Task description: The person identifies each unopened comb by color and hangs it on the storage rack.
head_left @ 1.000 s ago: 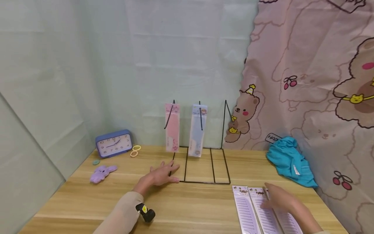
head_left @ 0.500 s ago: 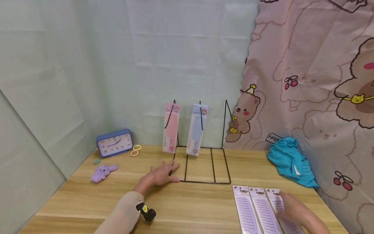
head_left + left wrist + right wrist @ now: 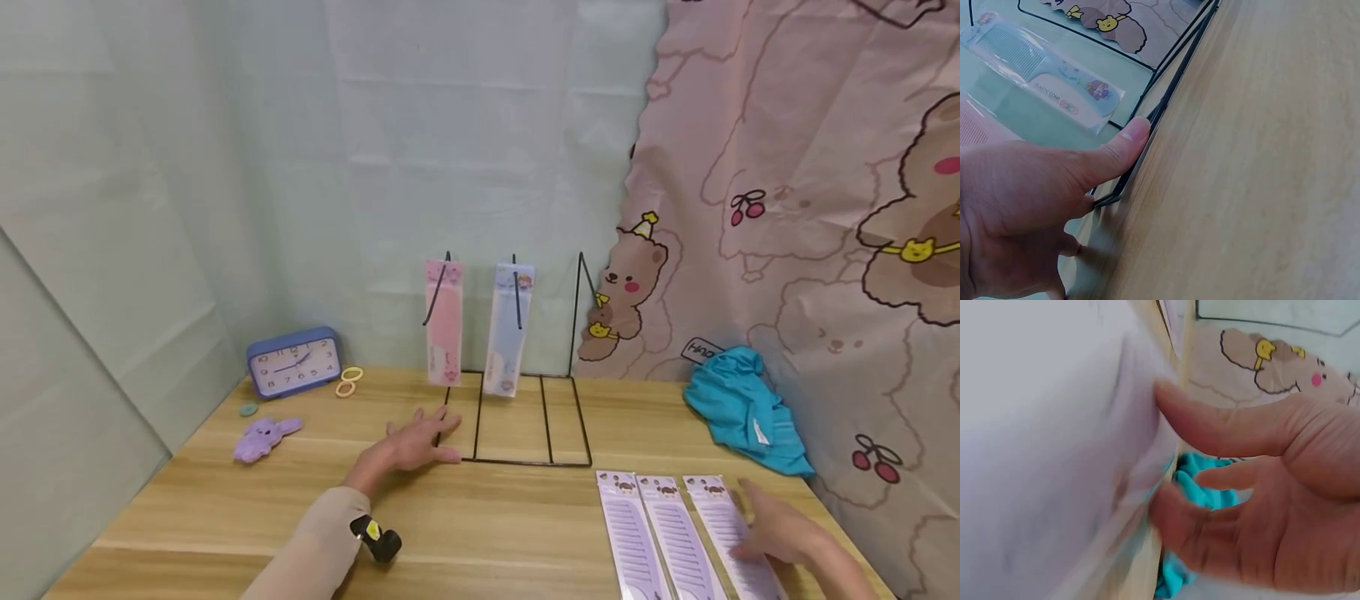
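Note:
In the head view my right hand [image 3: 783, 529] is at the rightmost of three packaged purple combs, pinching the comb [image 3: 716, 508] at its edges between thumb and fingers. Its pale packet [image 3: 1054, 456] fills much of the right wrist view, blurred. Two more purple combs [image 3: 630, 533] lie side by side to its left. My left hand [image 3: 412, 442] rests with spread fingers at the left front corner of a black wire rack [image 3: 546, 417], its thumb on the front wire. A packaged pink comb [image 3: 445, 342] and a blue comb [image 3: 1066, 75] hang from the rack's hooks.
A blue alarm clock [image 3: 294, 364], small rings [image 3: 345, 396], a green disc [image 3: 248, 409] and a purple plush toy [image 3: 262, 437] are on the left of the table. Teal cloth [image 3: 738, 408] lies back right. Fabric curtains stand behind and to the left.
My right hand has moved right, and the rightmost purple comb has shifted right, away from the middle one. The hanging combs swung slightly. My left hand stays at the rack.

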{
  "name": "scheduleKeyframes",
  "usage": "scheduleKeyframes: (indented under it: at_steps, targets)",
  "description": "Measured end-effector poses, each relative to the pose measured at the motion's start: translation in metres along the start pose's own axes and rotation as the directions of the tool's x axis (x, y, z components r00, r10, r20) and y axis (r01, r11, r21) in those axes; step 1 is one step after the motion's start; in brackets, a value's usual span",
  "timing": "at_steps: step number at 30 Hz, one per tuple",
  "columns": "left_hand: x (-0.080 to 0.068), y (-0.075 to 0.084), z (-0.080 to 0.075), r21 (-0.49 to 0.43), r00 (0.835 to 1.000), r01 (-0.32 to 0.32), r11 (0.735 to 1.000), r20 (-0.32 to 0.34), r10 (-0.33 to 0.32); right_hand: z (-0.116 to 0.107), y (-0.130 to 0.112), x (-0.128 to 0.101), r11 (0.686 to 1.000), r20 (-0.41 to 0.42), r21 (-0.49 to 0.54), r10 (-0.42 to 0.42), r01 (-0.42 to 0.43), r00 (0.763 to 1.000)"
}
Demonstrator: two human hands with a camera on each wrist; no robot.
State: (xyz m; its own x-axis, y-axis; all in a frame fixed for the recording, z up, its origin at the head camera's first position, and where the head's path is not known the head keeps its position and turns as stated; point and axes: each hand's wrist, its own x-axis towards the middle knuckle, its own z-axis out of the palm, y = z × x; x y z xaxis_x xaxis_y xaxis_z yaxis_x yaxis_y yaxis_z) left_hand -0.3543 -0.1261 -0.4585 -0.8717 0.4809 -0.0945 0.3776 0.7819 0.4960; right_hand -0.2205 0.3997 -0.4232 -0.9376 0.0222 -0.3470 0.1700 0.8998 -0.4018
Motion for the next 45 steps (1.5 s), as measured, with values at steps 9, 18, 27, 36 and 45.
scheduleKeyframes:
  at_steps: [9, 18, 27, 36, 45]
  targets:
    - [0.001, -0.002, 0.002, -0.004, 1.000, 0.000, 1.000, -0.001, 0.000, -0.022, -0.002, -0.008, 0.929, -0.083, 0.314, -0.177, 0.194, 0.981]
    - [0.001, -0.001, 0.002, -0.025, 1.000, -0.003, 1.000, -0.005, 0.003, -0.028, -0.046, -0.032, 0.898, -0.650, 0.021, -0.323, 0.440, 0.688]
    - [-0.001, -0.001, -0.002, -0.014, 1.000, -0.008, 1.000, -0.012, 0.008, -0.027, -0.101, -0.035, 0.439, -0.552, 0.215, -0.682, 0.873, 0.479]
    - [-0.003, 0.001, 0.001, -0.028, 1.000, -0.003, 1.000, -0.007, 0.003, -0.014, -0.143, -0.024, 0.407, -0.466, 0.194, -0.763, 0.893, 0.448]
    - [-0.001, 0.000, 0.002, -0.034, 1.000, 0.000, 0.999, -0.009, 0.000, -0.012, -0.162, -0.004, 0.421, -0.490, 0.176, -0.747, 0.890, 0.450]
